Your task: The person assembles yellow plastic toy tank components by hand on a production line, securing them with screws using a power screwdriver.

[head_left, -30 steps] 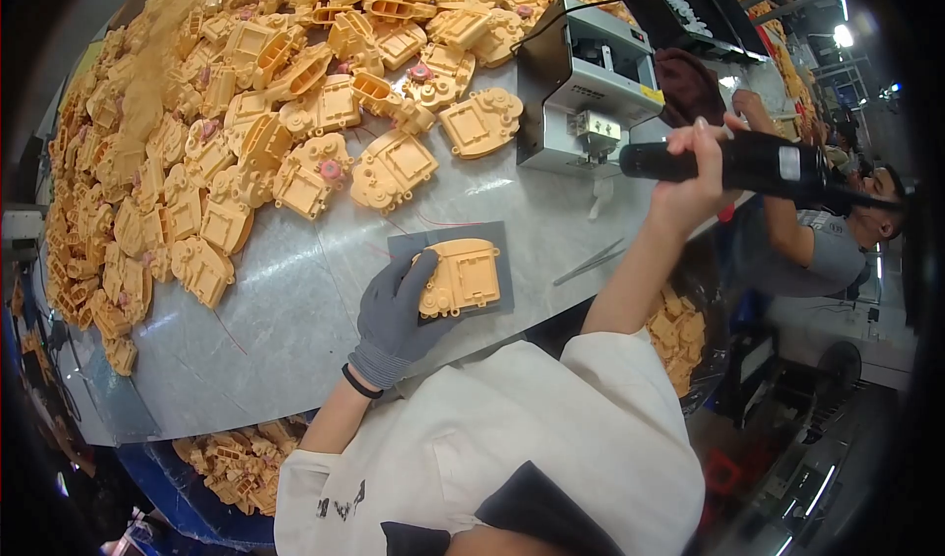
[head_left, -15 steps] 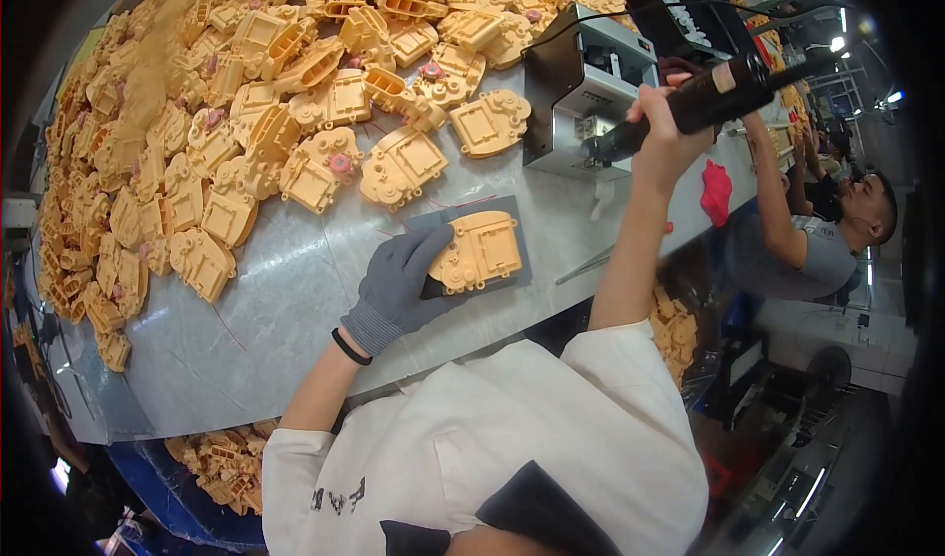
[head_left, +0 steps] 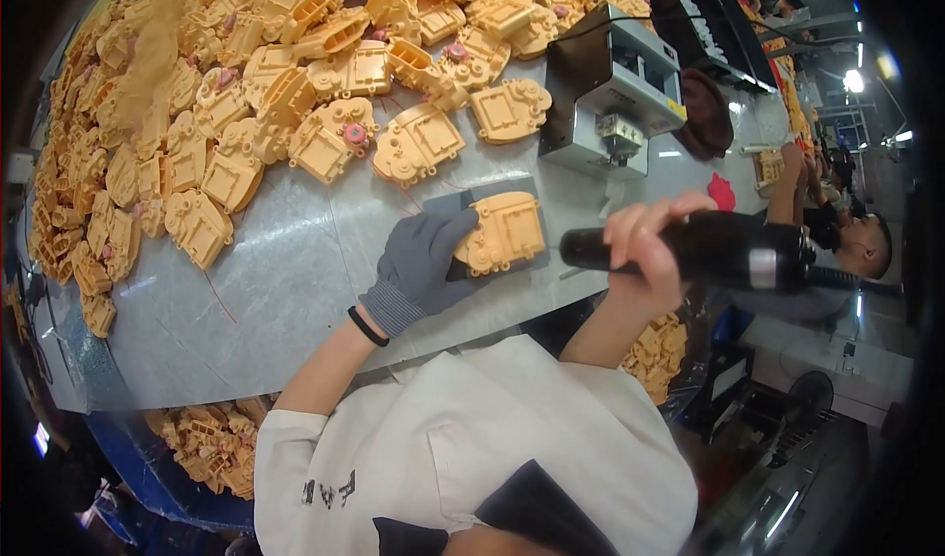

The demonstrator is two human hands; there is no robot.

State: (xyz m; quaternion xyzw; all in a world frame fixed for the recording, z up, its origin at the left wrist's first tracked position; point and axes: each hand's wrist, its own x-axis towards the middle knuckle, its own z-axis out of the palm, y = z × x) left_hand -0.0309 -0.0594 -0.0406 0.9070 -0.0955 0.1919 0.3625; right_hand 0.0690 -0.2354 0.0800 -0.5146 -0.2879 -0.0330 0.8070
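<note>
My left hand (head_left: 418,264), in a grey knitted glove, is closed on the left end of a yellow-orange plastic housing (head_left: 509,233). The housing lies face up, its rectangular recess showing, on a dark grey pad (head_left: 448,204) near the table's front edge. My bare right hand (head_left: 645,251) wraps round a black electric screwdriver (head_left: 733,249), which is held nearly level to the right of the housing. Its narrow front end points left, just short of the housing, and the cord end points right. No bit can be made out at the tip.
A large heap of similar housings (head_left: 285,84) covers the table's far and left side. Behind the screwdriver stands a silver-and-black screw feeder (head_left: 615,93). A red cloth-like piece (head_left: 722,192) lies farther right. Another person (head_left: 861,246) is at the right, and a blue bin (head_left: 157,477) of parts stands below the table.
My right hand has brought the screwdriver away from the screw feeder, nearer to me and down beside the housing. My left hand keeps its hold on the housing. The whole view has shifted slightly.
</note>
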